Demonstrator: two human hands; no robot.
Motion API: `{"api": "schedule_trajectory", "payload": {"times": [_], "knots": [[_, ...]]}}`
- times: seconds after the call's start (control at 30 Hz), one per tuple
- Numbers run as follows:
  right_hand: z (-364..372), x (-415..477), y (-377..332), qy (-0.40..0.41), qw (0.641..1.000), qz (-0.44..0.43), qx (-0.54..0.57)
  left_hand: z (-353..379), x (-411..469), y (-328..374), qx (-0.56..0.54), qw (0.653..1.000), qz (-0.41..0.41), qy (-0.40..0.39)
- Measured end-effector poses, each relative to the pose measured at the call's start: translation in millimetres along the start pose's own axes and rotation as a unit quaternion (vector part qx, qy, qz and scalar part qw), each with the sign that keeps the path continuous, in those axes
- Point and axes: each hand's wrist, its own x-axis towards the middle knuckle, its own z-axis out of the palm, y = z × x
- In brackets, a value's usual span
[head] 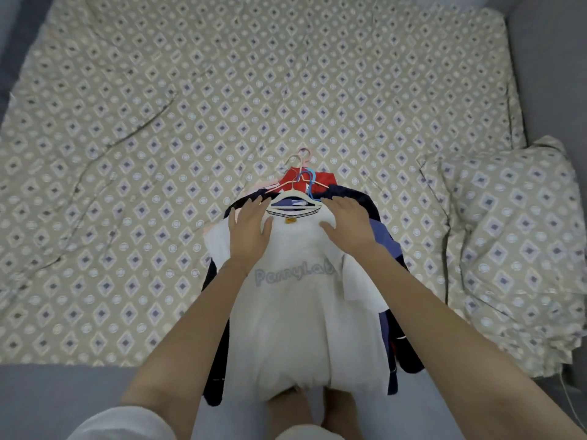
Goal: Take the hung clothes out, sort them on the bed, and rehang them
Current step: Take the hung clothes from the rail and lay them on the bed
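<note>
A pile of clothes on hangers lies on the bed (158,138) near its front edge. On top is a white T-shirt (301,328) with pale blue lettering, on a white hanger (292,203). Under it show a dark navy garment (362,198), a blue garment (386,239) and a red garment (305,179), with several hanger hooks (300,163) pointing away from me. My left hand (249,227) rests flat on the shirt's left shoulder. My right hand (347,223) rests flat on its right shoulder. Fingers of both are straight.
The bed carries a beige cover with a blue diamond pattern, wrinkled on the left. A pillow (514,242) in the same fabric lies at the right. Grey surfaces (546,74) border the bed at the right and front. My legs stand below the pile.
</note>
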Motion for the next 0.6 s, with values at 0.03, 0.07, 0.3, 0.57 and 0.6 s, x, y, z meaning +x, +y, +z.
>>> {"api": "schedule_trajectory", "payload": {"times": [0.03, 0.07, 0.3, 0.57, 0.6], "knots": [[-3, -6, -5, -0.002, 1.000, -0.005, -0.003, -7, -10, 7, 0.019, 1.000, 0.001, 0.001], [-8, -13, -11, -0.006, 1.000, -0.013, -0.004, -13, -20, 13, 0.040, 0.999, 0.002, 0.003], [-37, -65, -59, -0.028, 0.988, -0.145, -0.033, -63, -117, 32, 0.128, 0.987, -0.089, 0.040], [-36, -135, -140, -0.069, 0.946, -0.306, -0.085, -99, -265, 65, 0.090, 0.939, -0.278, 0.180], [-33, -147, -154, -0.078, 0.936, -0.331, -0.095, -101, -286, 69, 0.088, 0.929, -0.303, 0.195]]}}
